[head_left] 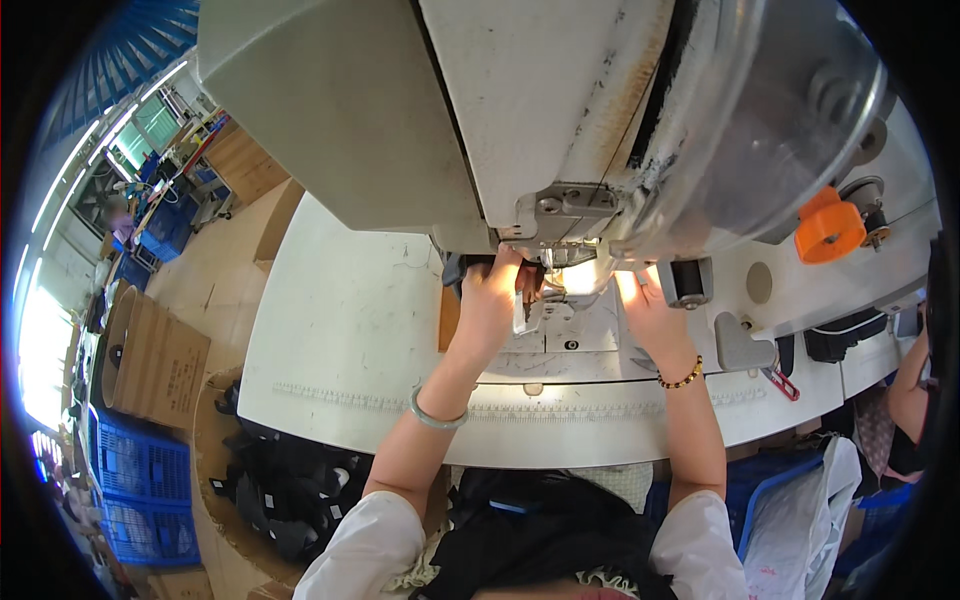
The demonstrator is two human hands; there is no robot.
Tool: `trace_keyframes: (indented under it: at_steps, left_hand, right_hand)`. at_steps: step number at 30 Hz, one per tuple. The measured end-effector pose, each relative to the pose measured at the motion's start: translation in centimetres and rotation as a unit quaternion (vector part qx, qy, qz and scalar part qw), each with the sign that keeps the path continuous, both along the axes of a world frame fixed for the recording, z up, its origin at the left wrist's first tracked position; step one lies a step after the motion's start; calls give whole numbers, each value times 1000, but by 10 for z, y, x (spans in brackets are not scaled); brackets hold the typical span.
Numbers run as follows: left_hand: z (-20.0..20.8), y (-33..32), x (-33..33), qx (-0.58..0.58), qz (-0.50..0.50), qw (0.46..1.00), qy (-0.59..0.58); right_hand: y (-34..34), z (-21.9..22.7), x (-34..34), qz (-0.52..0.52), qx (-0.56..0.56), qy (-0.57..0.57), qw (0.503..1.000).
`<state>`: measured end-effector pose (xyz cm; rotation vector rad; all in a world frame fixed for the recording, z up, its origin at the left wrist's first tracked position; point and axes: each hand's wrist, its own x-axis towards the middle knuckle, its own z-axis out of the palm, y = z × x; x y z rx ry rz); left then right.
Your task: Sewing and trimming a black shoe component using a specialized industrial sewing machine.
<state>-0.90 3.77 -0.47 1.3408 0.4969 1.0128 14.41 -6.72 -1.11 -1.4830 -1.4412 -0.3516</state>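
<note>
A large sewing machine (pixel 560 120) stands in front of me, its needle area lit by a bright lamp. My left hand (pixel 488 305) is closed at the left of the presser foot (pixel 568 255), its fingers bent round the edge of a black piece (pixel 468 268) that the machine head partly hides. Across the lit gap, my right hand (pixel 655 312) reaches in with fingers stretched and apart; glare and the machine cover its fingertips. Nothing shows in its grasp. Both forearms rest over the front edge of the white table (pixel 350 300).
Left of my seat, a cardboard box (pixel 215 420) holds many black pieces. Beyond it are blue crates (pixel 145 480) and a tall carton (pixel 155 345). An orange spool part (pixel 828 226) sits on the machine's right; red-handled snips (pixel 783 384) lie below. Another person's arm (pixel 908 385) is at far right.
</note>
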Motion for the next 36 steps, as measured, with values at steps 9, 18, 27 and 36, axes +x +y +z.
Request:
trace_keyframes:
  at_steps: [9,18,27,36]
  left_hand:
    - [0,0,1,-46,-32,998,-39]
    - [3,-2,5,-31,-17,999,-41]
    - [16,57,-14,-75,166,975,-128]
    - [26,63,-95,-87,94,942,-310]
  right_hand:
    - [5,1,-2,9,44,13,999]
    - [7,-5,-10,31,67,174,982]
    - [13,-4,-2,95,-57,395,912]
    - [-9,-15,-23,105,157,67,980]
